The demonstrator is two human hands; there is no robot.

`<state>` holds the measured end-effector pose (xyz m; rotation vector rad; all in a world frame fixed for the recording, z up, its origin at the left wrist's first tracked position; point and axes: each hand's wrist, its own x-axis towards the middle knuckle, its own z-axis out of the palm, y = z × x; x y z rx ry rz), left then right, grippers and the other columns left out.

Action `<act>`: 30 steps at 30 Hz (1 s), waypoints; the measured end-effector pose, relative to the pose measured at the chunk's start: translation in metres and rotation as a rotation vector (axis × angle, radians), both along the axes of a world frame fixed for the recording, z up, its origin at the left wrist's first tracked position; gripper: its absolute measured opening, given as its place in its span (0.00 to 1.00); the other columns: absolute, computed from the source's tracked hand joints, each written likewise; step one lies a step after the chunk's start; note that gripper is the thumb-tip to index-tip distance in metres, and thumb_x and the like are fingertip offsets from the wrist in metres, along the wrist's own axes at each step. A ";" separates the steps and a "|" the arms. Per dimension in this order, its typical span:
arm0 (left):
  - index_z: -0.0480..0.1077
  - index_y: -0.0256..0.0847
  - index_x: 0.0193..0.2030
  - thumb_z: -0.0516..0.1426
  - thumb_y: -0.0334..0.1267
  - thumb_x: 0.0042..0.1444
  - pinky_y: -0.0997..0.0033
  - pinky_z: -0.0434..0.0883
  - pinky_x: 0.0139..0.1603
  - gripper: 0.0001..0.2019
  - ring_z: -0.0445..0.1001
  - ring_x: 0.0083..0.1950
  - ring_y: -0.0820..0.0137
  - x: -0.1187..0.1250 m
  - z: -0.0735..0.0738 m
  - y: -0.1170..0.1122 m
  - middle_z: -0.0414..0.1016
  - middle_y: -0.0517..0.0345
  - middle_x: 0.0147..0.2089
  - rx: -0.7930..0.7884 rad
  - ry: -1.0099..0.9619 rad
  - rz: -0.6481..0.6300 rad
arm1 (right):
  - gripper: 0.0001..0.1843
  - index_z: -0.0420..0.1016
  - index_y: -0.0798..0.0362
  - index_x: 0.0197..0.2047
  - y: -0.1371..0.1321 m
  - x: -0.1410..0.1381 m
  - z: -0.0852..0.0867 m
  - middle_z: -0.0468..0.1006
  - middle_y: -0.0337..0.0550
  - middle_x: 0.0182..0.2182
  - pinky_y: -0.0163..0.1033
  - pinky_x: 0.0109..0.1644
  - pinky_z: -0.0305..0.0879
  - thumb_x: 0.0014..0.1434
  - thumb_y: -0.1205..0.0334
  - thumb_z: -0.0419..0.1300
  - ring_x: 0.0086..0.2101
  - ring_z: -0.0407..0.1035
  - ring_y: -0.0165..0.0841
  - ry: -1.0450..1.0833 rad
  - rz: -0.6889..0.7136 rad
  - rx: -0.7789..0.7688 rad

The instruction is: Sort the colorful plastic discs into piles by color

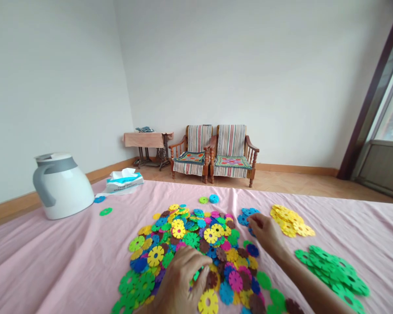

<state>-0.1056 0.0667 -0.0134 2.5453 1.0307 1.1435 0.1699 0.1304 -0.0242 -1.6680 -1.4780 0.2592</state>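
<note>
A loose heap of notched plastic snowflake discs in many colours spreads over the middle of the cloth. My left hand is low over the near part of this heap, its fingers curled and the thumb bent in. Between thumb and forefinger shows a green snowflake disc. To the right, my right hand is closed in a pinch at a small group of blue discs, with a blue snowflake disc at its fingertips. Its fingertips partly hide that disc.
Right of the heap lie a yellow pile and a green pile. A white jug and a tissue box stand at the left on the pink cloth. Behind are two wooden armchairs and a small covered table.
</note>
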 end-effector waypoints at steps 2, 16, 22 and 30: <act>0.72 0.47 0.39 0.53 0.29 0.59 0.62 0.70 0.46 0.09 0.74 0.37 0.65 -0.001 0.002 0.002 0.76 0.57 0.33 0.007 0.023 -0.002 | 0.18 0.79 0.53 0.34 -0.001 -0.024 0.002 0.81 0.45 0.29 0.38 0.35 0.65 0.58 0.56 0.49 0.31 0.75 0.38 -0.057 0.135 0.015; 0.72 0.44 0.37 0.49 0.23 0.53 0.66 0.70 0.36 0.15 0.73 0.34 0.65 -0.004 -0.006 -0.007 0.75 0.54 0.29 0.085 0.086 -0.127 | 0.23 0.71 0.58 0.55 0.003 -0.082 0.003 0.76 0.54 0.49 0.44 0.56 0.60 0.65 0.54 0.47 0.51 0.67 0.43 -0.265 0.314 -0.074; 0.73 0.41 0.36 0.48 0.22 0.54 0.68 0.70 0.40 0.15 0.74 0.37 0.66 -0.006 -0.003 -0.001 0.76 0.55 0.32 -0.027 -0.062 -0.001 | 0.22 0.69 0.57 0.56 -0.034 -0.092 0.010 0.74 0.52 0.52 0.42 0.56 0.62 0.61 0.60 0.51 0.53 0.67 0.40 -0.217 0.407 -0.115; 0.72 0.40 0.34 0.49 0.26 0.57 0.72 0.72 0.37 0.11 0.76 0.35 0.68 -0.020 0.007 0.014 0.76 0.57 0.31 -0.016 -0.246 0.148 | 0.17 0.74 0.54 0.49 -0.049 -0.087 0.021 0.77 0.49 0.45 0.44 0.51 0.65 0.59 0.64 0.51 0.47 0.70 0.39 -0.146 0.403 0.026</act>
